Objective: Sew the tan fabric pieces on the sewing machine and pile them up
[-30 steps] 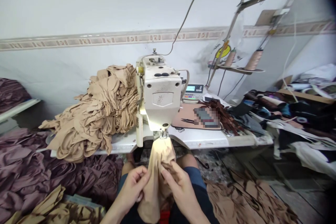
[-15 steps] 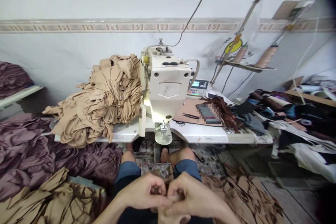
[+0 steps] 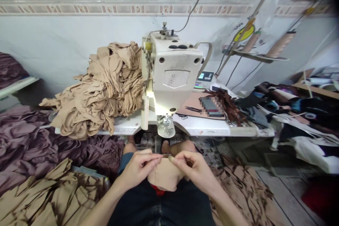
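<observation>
Pinching beige fabric (image 3: 165, 176) in both hands (image 3: 136, 169) (image 3: 196, 167), tan cloth (image 3: 106, 88) heaped on white table (image 3: 206, 127), thread cones (image 3: 280, 44) on tray (image 3: 255, 55).

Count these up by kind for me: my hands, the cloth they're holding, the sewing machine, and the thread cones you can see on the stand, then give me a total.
Left hand and right hand: 2
Held cloth: 1
Sewing machine: 1
Thread cones: 2
Total: 6
</observation>
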`<move>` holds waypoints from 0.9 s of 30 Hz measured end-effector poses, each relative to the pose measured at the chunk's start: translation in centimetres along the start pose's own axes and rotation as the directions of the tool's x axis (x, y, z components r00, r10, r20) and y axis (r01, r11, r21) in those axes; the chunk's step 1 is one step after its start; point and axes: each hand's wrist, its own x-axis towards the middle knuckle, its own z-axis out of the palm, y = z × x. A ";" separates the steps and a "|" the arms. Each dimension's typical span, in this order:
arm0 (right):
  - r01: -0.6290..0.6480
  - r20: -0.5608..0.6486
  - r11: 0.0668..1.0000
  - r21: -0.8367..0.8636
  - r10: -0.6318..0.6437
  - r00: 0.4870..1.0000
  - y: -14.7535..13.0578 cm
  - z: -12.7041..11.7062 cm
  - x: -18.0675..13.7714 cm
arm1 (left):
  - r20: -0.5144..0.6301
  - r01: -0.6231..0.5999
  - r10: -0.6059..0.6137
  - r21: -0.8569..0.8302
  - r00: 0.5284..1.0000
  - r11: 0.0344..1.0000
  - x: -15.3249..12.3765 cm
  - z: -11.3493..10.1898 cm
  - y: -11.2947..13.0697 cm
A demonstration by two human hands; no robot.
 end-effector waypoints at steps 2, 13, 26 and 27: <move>0.123 -0.046 0.980 -0.156 -0.131 0.990 -0.8 -0.2 -0.2 | -0.029 -0.086 0.089 0.099 0.996 0.991 0.2 -0.2 0.1; 0.203 -0.257 0.961 -0.188 -0.248 0.934 -3.2 -0.8 3.5 | -0.132 0.023 -0.050 -0.201 0.990 0.979 4.1 -1.4 2.8; 0.132 -0.317 0.983 0.128 -0.086 0.945 -1.2 -1.7 7.2 | -0.388 0.078 -0.131 -0.150 0.912 0.986 8.3 -1.5 3.2; 0.140 -0.330 0.981 0.132 -0.090 0.940 -1.1 -1.7 7.4 | -0.392 0.062 -0.123 -0.165 0.912 0.984 8.5 -1.4 3.1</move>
